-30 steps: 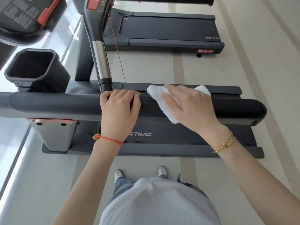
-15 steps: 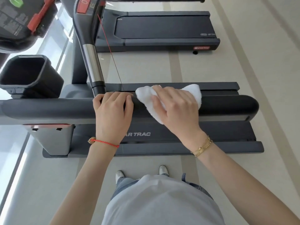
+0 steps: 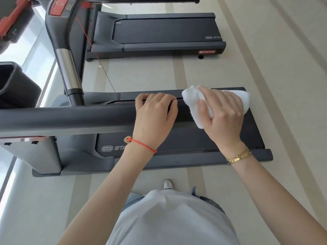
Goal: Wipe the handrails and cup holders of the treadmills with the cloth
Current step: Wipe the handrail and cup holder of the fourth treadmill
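Running left to right, the thick black padded handrail (image 3: 70, 117) is gripped mid-length by the left hand (image 3: 155, 119), fingers curled over its top. Just beside it, the crumpled white cloth (image 3: 192, 103) is held by the right hand (image 3: 224, 117) and pressed onto the rail's right end. A black square cup holder (image 3: 16, 85) is seen at far left.

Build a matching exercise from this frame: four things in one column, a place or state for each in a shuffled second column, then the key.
1. cloth
2. left hand
3. cup holder
4. red cord

a. at the left edge, beyond the handrail
b. bare, draped over the handrail
c. gripped by the right hand
d. runs down from the console

Pairs: 1-c, 2-b, 3-a, 4-d
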`<act>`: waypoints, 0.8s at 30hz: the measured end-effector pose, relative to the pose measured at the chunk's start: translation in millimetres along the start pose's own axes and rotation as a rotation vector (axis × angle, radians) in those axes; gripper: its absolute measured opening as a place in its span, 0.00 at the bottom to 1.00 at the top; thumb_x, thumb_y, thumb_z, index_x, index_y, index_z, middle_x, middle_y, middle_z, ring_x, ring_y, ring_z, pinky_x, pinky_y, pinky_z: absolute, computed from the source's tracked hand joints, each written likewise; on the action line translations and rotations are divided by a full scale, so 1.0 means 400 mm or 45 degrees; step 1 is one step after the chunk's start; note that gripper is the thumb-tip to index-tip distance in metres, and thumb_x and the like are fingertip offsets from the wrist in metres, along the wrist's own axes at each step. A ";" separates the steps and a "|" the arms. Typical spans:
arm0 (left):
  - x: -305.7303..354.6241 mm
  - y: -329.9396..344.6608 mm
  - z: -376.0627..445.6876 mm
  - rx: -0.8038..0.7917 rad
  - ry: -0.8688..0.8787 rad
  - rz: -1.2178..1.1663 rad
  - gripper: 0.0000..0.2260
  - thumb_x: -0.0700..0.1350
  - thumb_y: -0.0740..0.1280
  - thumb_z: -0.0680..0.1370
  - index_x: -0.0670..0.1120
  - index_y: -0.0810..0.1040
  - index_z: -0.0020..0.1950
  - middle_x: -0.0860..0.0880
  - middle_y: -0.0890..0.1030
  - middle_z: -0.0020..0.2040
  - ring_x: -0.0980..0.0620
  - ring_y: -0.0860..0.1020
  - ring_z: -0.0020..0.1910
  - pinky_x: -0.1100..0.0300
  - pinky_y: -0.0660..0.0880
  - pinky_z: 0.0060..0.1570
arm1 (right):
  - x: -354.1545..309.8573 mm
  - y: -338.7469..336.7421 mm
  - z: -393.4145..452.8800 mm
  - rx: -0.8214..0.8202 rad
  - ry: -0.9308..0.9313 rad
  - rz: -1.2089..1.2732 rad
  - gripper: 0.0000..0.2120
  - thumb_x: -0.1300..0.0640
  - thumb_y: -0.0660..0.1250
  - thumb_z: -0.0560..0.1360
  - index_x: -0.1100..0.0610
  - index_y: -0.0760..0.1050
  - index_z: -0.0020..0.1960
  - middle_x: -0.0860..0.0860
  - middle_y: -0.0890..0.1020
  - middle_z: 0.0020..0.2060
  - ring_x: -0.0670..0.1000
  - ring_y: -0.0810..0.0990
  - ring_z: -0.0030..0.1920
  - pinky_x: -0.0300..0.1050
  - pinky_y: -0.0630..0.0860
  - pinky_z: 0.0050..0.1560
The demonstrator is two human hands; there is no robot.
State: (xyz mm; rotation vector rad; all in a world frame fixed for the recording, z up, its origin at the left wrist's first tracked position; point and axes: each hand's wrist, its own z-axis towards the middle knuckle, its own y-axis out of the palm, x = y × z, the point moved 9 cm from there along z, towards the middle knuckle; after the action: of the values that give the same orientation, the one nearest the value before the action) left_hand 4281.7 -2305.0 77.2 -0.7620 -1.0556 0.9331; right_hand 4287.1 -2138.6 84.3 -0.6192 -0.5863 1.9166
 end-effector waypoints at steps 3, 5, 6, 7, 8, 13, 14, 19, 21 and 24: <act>0.061 0.036 0.015 -0.056 0.039 -0.019 0.13 0.47 0.56 0.84 0.48 0.81 0.55 0.53 0.83 0.49 0.51 0.78 0.50 0.56 0.61 0.63 | 0.090 -0.019 -0.014 -0.016 0.179 0.119 0.14 0.53 0.58 0.82 0.55 0.79 0.59 0.49 0.83 0.48 0.51 0.79 0.48 0.41 0.72 0.54; 0.095 0.065 0.023 -0.118 0.071 -0.031 0.14 0.48 0.55 0.84 0.48 0.80 0.57 0.53 0.83 0.51 0.50 0.79 0.52 0.55 0.63 0.62 | 0.171 -0.007 -0.017 -0.102 0.466 0.380 0.12 0.50 0.58 0.81 0.50 0.80 0.54 0.43 0.82 0.44 0.45 0.78 0.45 0.32 0.70 0.48; 0.110 0.075 0.026 -0.135 0.087 -0.026 0.14 0.48 0.55 0.84 0.48 0.80 0.58 0.53 0.83 0.52 0.49 0.79 0.52 0.55 0.64 0.62 | 0.214 0.013 -0.023 -0.196 0.653 0.541 0.11 0.49 0.59 0.80 0.44 0.80 0.48 0.39 0.80 0.37 0.42 0.77 0.39 0.31 0.70 0.42; 0.121 0.083 0.027 -0.140 0.098 -0.009 0.15 0.49 0.55 0.84 0.48 0.79 0.59 0.53 0.83 0.52 0.49 0.79 0.52 0.54 0.65 0.62 | 0.246 0.035 -0.033 -0.304 0.830 0.692 0.13 0.48 0.59 0.79 0.41 0.78 0.40 0.38 0.76 0.30 0.41 0.73 0.33 0.32 0.68 0.35; 0.128 0.088 0.030 -0.140 0.104 0.018 0.15 0.49 0.54 0.84 0.48 0.79 0.59 0.53 0.84 0.52 0.49 0.79 0.51 0.54 0.66 0.61 | 0.267 0.052 -0.046 -0.387 0.969 0.821 0.16 0.48 0.59 0.79 0.40 0.75 0.34 0.39 0.72 0.26 0.41 0.70 0.29 0.34 0.67 0.31; 0.133 0.096 0.036 -0.094 0.116 0.089 0.18 0.50 0.52 0.84 0.49 0.81 0.60 0.52 0.84 0.50 0.48 0.80 0.48 0.54 0.68 0.57 | 0.264 0.037 -0.100 -0.368 0.995 0.855 0.10 0.45 0.57 0.81 0.40 0.76 0.48 0.35 0.79 0.38 0.38 0.77 0.42 0.30 0.70 0.41; 0.133 0.094 0.036 -0.076 0.121 0.085 0.18 0.50 0.52 0.84 0.49 0.81 0.59 0.51 0.85 0.50 0.48 0.81 0.48 0.53 0.69 0.57 | 0.250 0.024 -0.107 -0.325 0.937 0.832 0.09 0.45 0.57 0.81 0.40 0.75 0.55 0.34 0.79 0.46 0.38 0.77 0.50 0.29 0.70 0.47; 0.135 0.092 0.035 -0.043 0.137 0.065 0.17 0.49 0.54 0.84 0.48 0.82 0.57 0.51 0.85 0.50 0.47 0.81 0.48 0.52 0.70 0.57 | 0.252 0.039 -0.096 -0.452 0.940 0.881 0.11 0.42 0.59 0.79 0.41 0.76 0.57 0.36 0.80 0.45 0.38 0.79 0.47 0.31 0.73 0.43; 0.135 0.088 0.034 -0.032 0.145 0.061 0.16 0.48 0.54 0.84 0.48 0.82 0.57 0.51 0.85 0.50 0.47 0.81 0.48 0.52 0.70 0.57 | 0.296 0.084 -0.082 -0.641 1.071 0.925 0.16 0.41 0.61 0.78 0.52 0.78 0.46 0.40 0.75 0.29 0.41 0.74 0.30 0.35 0.69 0.30; 0.133 0.084 0.033 -0.013 0.152 0.060 0.16 0.48 0.55 0.84 0.48 0.82 0.57 0.51 0.85 0.49 0.47 0.81 0.48 0.53 0.70 0.56 | 0.316 0.125 -0.086 -0.813 1.194 0.977 0.24 0.41 0.62 0.77 0.63 0.76 0.45 0.47 0.69 0.27 0.44 0.68 0.26 0.35 0.63 0.25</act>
State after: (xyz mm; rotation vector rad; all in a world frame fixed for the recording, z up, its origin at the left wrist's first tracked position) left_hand 4271.2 -2241.9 72.0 -0.8434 -0.9422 0.9118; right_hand 4229.0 -2037.9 5.7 -2.2422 -0.3321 1.7611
